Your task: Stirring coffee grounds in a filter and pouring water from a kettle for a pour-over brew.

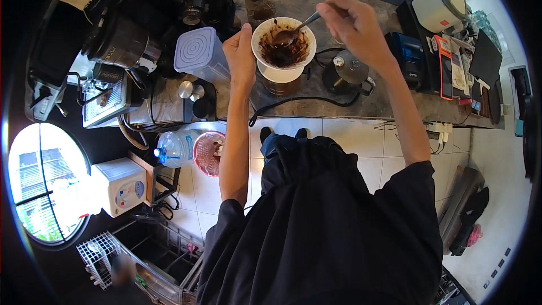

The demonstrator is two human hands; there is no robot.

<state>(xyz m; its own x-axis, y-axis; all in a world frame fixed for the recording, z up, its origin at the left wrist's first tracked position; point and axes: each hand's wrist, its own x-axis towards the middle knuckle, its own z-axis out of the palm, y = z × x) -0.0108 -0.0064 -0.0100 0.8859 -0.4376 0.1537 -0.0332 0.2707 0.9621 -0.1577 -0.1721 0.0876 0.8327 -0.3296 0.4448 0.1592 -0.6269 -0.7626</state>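
A white coffee dripper (283,74) stands on a glass server (281,88) at the counter's near side. Dark wet coffee grounds (281,55) lie in it and cling to the paper filter (256,40). My left hand (240,57) grips the dripper's left side, thumb up at the rim. With my right hand (355,29) I hold a metal spoon (312,18) by its handle; its bowl is inside the dripper, over the grounds. Right of the dripper stands a gooseneck kettle (349,72) with a thermometer on its lid.
At the left are a clear lidded container (201,55), metal tampers (190,91), a grinder (123,46) and an espresso machine (106,101). A black cable (305,98) runs along the counter's front. A blue-black device (405,57) and a red-edged card terminal (444,67) are at the right.
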